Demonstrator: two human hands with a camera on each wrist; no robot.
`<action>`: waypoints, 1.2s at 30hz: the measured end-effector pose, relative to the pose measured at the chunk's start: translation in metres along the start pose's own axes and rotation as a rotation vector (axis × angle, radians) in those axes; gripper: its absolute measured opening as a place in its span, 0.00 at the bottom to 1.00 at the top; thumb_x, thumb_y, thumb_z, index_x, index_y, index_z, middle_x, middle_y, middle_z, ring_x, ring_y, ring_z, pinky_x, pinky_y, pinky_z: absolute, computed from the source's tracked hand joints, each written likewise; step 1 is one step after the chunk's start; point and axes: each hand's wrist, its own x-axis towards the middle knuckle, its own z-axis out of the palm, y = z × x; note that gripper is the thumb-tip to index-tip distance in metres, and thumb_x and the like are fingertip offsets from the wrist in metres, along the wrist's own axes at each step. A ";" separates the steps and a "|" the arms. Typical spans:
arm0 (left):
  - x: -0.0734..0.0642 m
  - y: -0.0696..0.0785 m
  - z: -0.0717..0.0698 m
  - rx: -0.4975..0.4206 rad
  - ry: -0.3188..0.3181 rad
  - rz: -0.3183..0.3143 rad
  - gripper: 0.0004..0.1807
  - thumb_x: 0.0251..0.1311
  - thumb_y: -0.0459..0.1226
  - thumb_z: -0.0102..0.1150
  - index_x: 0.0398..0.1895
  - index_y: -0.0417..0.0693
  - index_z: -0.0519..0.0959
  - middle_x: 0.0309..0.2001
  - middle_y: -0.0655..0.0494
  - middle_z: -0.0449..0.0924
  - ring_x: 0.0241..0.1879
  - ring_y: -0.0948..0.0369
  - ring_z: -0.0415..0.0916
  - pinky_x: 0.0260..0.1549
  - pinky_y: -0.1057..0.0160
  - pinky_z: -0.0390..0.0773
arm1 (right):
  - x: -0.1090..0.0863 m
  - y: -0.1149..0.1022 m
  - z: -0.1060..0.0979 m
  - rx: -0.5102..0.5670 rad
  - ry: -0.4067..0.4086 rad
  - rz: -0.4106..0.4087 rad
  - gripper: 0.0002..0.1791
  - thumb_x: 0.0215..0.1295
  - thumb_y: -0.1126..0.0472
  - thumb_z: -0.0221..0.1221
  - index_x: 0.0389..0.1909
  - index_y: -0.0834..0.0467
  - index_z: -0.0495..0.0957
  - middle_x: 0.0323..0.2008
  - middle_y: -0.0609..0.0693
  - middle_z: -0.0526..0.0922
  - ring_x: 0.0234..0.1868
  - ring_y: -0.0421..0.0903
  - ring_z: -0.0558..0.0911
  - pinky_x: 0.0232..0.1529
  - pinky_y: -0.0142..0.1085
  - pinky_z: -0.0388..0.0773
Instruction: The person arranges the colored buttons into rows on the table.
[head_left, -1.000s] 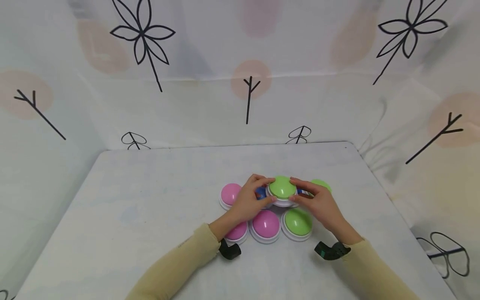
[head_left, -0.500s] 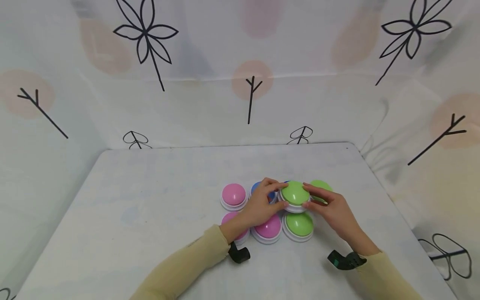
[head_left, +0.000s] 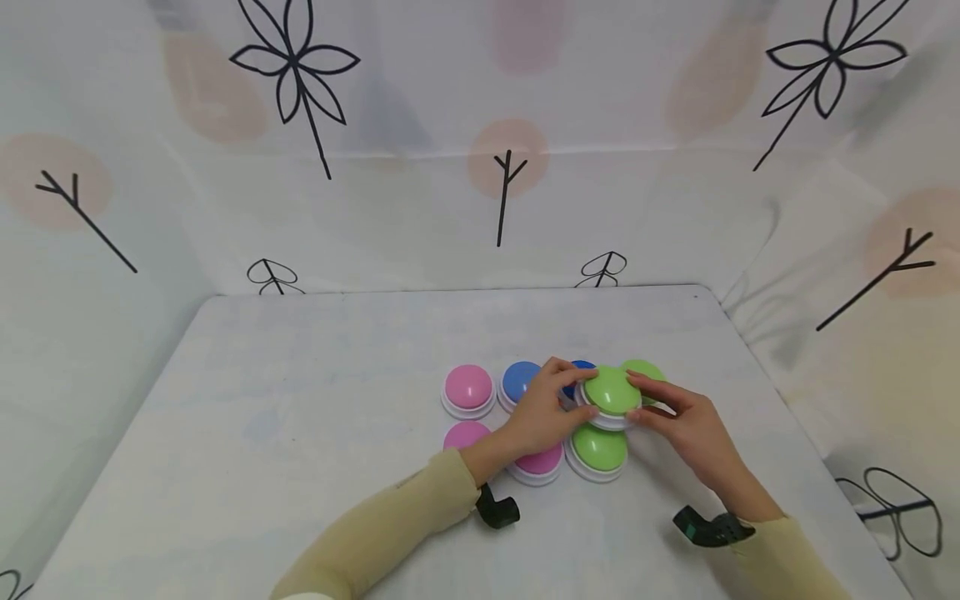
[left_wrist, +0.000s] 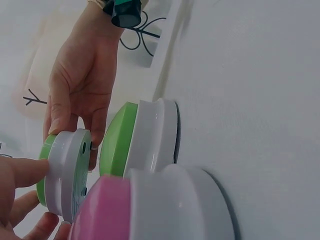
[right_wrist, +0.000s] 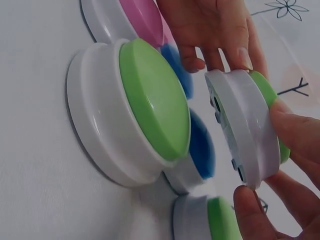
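Note:
Both hands hold a round push button with a green dome and white base, raised over the other buttons. My left hand grips its left side with thumb and fingers. On the opposite side, my right hand pinches the edge. In the right wrist view the held button is tilted on edge, its underside with small dark openings showing. Just below it sits a second green button on the table. A pink button lies partly hidden under my left wrist.
The back row has a pink button, a blue button, a darker blue button and a green button. Another pink button stands front left. The white table meets patterned cloth behind.
Both hands have moved right and slightly toward the front with the green button, from over the blue buttons to near the front green one. The blue buttons now show more.

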 end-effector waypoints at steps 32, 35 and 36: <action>0.005 0.006 0.018 0.017 -0.299 0.035 0.30 0.62 0.46 0.68 0.68 0.58 0.73 0.60 0.63 0.73 0.58 0.70 0.70 0.47 0.78 0.73 | -0.019 0.029 -0.057 0.000 -0.125 0.033 0.27 0.62 0.68 0.66 0.63 0.66 0.74 0.61 0.36 0.77 0.57 0.22 0.72 0.49 0.22 0.76; 0.006 0.005 0.017 0.056 -0.325 0.054 0.30 0.62 0.47 0.68 0.68 0.59 0.73 0.60 0.64 0.73 0.57 0.72 0.69 0.48 0.79 0.71 | -0.018 0.031 -0.058 -0.021 -0.138 0.052 0.27 0.63 0.67 0.66 0.64 0.63 0.75 0.63 0.42 0.77 0.57 0.21 0.71 0.49 0.22 0.76; 0.007 0.005 0.017 0.070 -0.333 0.063 0.31 0.62 0.47 0.68 0.68 0.59 0.73 0.60 0.64 0.73 0.57 0.73 0.69 0.48 0.80 0.71 | -0.018 0.031 -0.059 -0.023 -0.141 0.061 0.27 0.63 0.66 0.66 0.64 0.63 0.75 0.63 0.43 0.77 0.57 0.21 0.71 0.49 0.22 0.76</action>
